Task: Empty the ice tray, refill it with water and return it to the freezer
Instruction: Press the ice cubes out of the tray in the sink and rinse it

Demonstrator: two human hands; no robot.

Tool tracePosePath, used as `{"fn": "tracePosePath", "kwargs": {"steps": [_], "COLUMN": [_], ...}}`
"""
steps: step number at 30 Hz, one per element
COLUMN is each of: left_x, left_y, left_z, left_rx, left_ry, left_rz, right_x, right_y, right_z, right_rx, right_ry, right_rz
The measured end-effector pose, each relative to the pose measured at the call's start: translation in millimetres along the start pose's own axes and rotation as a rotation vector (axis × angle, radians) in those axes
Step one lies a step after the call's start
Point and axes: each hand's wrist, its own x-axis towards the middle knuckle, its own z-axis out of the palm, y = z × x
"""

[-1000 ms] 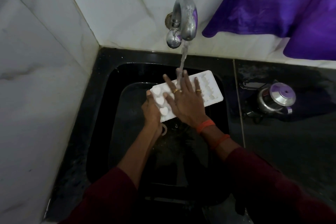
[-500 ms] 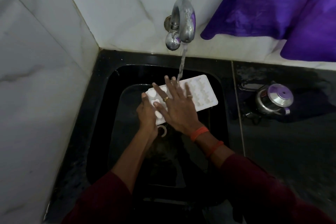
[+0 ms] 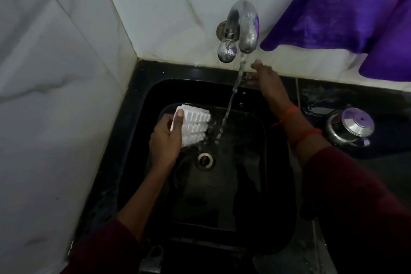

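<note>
One grip, the left hand, clasps the ice tray jutting rightward; right hand slack, empty.

A white, grey-veined tiled wall fills the left of the frame and meets a matching back wall in a corner at upper centre. A chrome tap juts from the back wall above a black sink set in a black counter. A round metal drain sits mid-frame. Purple cloth hangs at upper right. A lidded steel pot stands on the counter at right. Light is dim, darkest along the bottom.
</note>
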Motion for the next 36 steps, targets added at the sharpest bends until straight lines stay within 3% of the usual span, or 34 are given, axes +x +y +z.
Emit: {"fn": "tracePosePath", "kwargs": {"steps": [4,12,20,26,30,36], "left_x": [-9,-18,-18,-21,-23,-29], "left_y": [6,6,5,5,3,-5], "left_z": [-5,-14,-27,-29,-30,-37], "left_rx": [0.118,0.115,0.061,0.04,0.022,-0.06], "left_ry": [0.045,0.061,0.079,0.078,0.078,0.1], "left_rz": [0.016,0.074,0.09,0.092,0.094,0.06], "right_x": [19,35,31,30,17,-31], "right_y": [-51,-58,-52,-42,-13,68], "right_z": [12,29,37,40,42,62], "right_rx": [0.281,0.307,0.544,0.648,0.685,0.569], "right_ry": [-0.074,-0.128,-0.267,-0.27,-0.158,0.323], "right_rz": [0.039,0.152,0.171,0.251,0.264,0.411]}}
